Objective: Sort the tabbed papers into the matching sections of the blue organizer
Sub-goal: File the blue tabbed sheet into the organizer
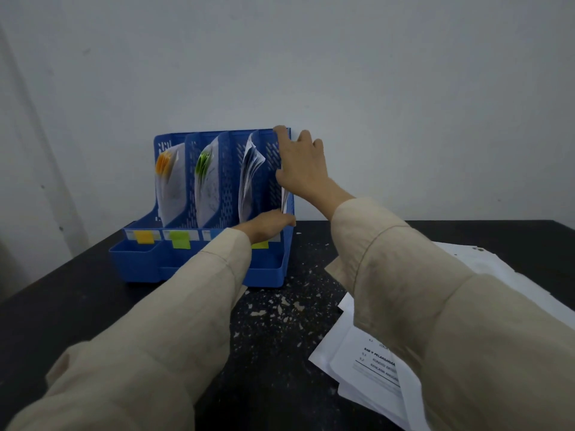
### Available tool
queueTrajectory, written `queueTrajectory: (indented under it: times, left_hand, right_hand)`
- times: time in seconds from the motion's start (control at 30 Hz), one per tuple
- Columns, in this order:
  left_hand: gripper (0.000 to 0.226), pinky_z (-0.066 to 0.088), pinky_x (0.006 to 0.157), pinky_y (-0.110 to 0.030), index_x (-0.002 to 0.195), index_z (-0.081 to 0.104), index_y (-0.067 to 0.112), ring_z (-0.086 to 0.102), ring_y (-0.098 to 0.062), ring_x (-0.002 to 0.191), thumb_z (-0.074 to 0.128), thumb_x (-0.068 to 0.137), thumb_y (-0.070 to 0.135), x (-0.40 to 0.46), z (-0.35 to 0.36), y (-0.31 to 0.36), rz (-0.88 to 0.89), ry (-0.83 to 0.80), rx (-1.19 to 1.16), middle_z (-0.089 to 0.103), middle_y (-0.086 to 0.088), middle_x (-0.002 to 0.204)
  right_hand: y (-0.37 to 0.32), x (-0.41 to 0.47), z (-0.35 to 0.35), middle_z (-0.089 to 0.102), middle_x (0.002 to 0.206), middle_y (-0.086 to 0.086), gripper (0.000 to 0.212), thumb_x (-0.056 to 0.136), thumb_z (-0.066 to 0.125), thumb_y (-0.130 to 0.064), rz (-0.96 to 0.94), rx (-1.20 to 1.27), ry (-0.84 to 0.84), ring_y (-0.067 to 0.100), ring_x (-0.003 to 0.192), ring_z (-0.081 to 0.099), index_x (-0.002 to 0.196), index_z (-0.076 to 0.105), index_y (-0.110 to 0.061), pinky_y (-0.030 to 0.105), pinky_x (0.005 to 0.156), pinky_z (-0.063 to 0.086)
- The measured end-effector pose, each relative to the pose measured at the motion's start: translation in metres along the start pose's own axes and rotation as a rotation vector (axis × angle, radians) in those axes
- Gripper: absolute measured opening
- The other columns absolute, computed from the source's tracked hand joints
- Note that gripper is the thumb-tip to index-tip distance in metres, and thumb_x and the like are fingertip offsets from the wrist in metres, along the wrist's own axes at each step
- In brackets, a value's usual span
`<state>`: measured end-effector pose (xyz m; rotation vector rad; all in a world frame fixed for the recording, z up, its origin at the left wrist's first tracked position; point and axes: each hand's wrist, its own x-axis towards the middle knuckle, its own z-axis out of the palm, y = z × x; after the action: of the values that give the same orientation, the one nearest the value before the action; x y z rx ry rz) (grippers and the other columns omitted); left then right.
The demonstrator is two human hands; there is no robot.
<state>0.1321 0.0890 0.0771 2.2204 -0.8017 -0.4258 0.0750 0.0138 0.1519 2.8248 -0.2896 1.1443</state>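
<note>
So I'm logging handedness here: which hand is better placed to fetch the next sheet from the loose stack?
Probably the right hand: the loose paper stack lies under its arm, on the right. The left hand reaches into the blue organizer, farther from the stack.

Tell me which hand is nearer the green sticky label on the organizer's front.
Left. The left hand rests at the organizer front, just right of the green label. The right hand is higher, at the far-right section's top.

Office, blue organizer (199, 262), loose papers (367, 362)
</note>
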Motion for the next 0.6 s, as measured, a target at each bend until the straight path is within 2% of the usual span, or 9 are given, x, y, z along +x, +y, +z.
queueTrajectory:
  times: [0.03,0.1,0.17,0.23,0.27,0.33,0.37,0.47,0.6]
  left_hand:
    - [0.041,0.032,0.086,-0.025,0.128,0.047,0.006,0.043,-0.018,0.104,0.046,0.093,0.027,-0.003,0.001,0.001,-0.018,-0.01,0.046,0.047,-0.011,0.13]
    - [0.038,0.031,0.085,-0.024,0.126,0.046,0.008,0.042,-0.018,0.106,0.042,0.096,0.03,-0.005,0.0,0.002,-0.037,-0.021,0.121,0.045,-0.007,0.126]
    - [0.046,0.032,0.086,-0.025,0.131,0.044,0.006,0.044,-0.021,0.111,0.042,0.096,0.035,-0.008,-0.001,-0.001,-0.024,0.009,0.158,0.044,-0.007,0.129]
    - [0.045,0.04,0.083,-0.028,0.125,0.051,0.006,0.05,-0.021,0.107,0.049,0.093,0.038,-0.006,-0.004,-0.009,0.055,0.091,0.08,0.053,-0.007,0.124]
    - [0.033,0.042,0.076,-0.027,0.111,0.056,0.009,0.053,-0.02,0.098,0.054,0.092,0.036,-0.008,-0.005,-0.011,0.124,0.157,0.01,0.058,-0.006,0.11]
    - [0.019,0.037,0.059,-0.025,0.085,0.05,0.012,0.049,-0.015,0.077,0.059,0.09,0.029,-0.012,-0.004,-0.015,0.242,0.285,-0.067,0.053,0.0,0.082]
    - [0.02,0.034,0.057,-0.024,0.084,0.047,0.012,0.046,-0.013,0.072,0.059,0.09,0.027,-0.014,-0.003,-0.018,0.279,0.316,-0.061,0.049,0.003,0.076]
    - [0.015,0.032,0.055,-0.023,0.086,0.047,0.015,0.045,-0.011,0.07,0.058,0.091,0.025,-0.019,0.0,-0.017,0.288,0.263,-0.022,0.047,0.006,0.076]
    - [0.017,0.035,0.057,-0.019,0.103,0.051,0.013,0.05,-0.014,0.08,0.054,0.093,0.026,-0.023,0.001,-0.011,0.21,0.13,0.018,0.055,-0.003,0.097]
  right_hand:
    - [0.001,-0.002,0.004,0.058,0.107,0.006,0.076,0.08,0.059,-0.018,0.002,-0.002,0.019,0.029,0.115,0.041,0.145,0.019,-0.013,0.036,0.082,0.031]
    - [0.004,-0.007,0.009,0.051,0.12,0.007,0.094,0.079,0.065,-0.036,0.029,0.017,0.064,0.028,0.118,0.038,0.149,0.007,-0.014,0.041,0.09,0.032]
    - [0.007,-0.012,0.011,0.041,0.133,0.009,0.101,0.076,0.069,-0.044,0.098,0.134,0.12,0.028,0.123,0.034,0.15,0.006,-0.015,0.044,0.094,0.033]
    - [0.011,-0.016,0.013,0.037,0.136,0.011,0.098,0.076,0.072,-0.041,0.173,0.373,0.149,0.029,0.123,0.037,0.149,0.012,-0.017,0.042,0.092,0.037]
    - [0.013,-0.018,0.015,0.038,0.136,0.012,0.095,0.075,0.074,-0.038,0.203,0.516,0.148,0.029,0.121,0.04,0.147,0.016,-0.018,0.04,0.09,0.039]
    - [0.016,-0.023,0.021,0.043,0.131,0.014,0.087,0.075,0.077,-0.033,0.251,0.72,0.113,0.028,0.114,0.048,0.142,0.026,-0.013,0.036,0.088,0.044]
    - [0.017,-0.025,0.023,0.049,0.126,0.014,0.079,0.075,0.077,-0.031,0.272,0.76,0.089,0.026,0.108,0.052,0.137,0.034,-0.01,0.035,0.087,0.047]
    - [0.018,-0.03,0.032,0.064,0.109,0.012,0.051,0.079,0.075,-0.03,0.299,0.797,0.053,0.019,0.09,0.059,0.117,0.056,-0.002,0.034,0.083,0.051]
    - [0.015,-0.034,0.039,0.067,0.104,0.014,0.05,0.081,0.073,-0.027,0.276,0.8,0.018,0.024,0.096,0.062,0.122,0.057,-0.003,0.032,0.086,0.049]
